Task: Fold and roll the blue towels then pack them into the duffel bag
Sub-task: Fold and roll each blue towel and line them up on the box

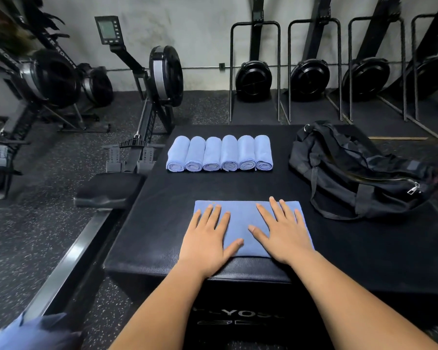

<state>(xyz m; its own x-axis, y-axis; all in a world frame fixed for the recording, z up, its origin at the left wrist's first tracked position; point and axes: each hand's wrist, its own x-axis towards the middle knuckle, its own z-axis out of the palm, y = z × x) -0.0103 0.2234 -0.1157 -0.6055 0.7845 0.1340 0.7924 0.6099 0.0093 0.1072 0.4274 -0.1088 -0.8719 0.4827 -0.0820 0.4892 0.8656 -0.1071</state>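
- Six rolled towels (219, 154) sit side by side at the far end of the worktop (147, 223), rolled ends facing the person.
- One more, the folded towel (240, 217), lies flat at the near edge, long axis running left to right across the body.
- Both hands are spread flat on it, fingers straight, pressing and gripping nothing: left hand (208, 238) on the left half, right hand (283, 236) on the right half.
- Rolling looks like the step in hand; judging by the finished row, the roll would start from one short end and travel sideways along that long axis.
- Over to the right sits the duffel bag (352, 178), apart from the towel and nearer the right hand; nothing blue shows inside it.
- Down at the lower left edge, a blurred blue cloth (28, 332).
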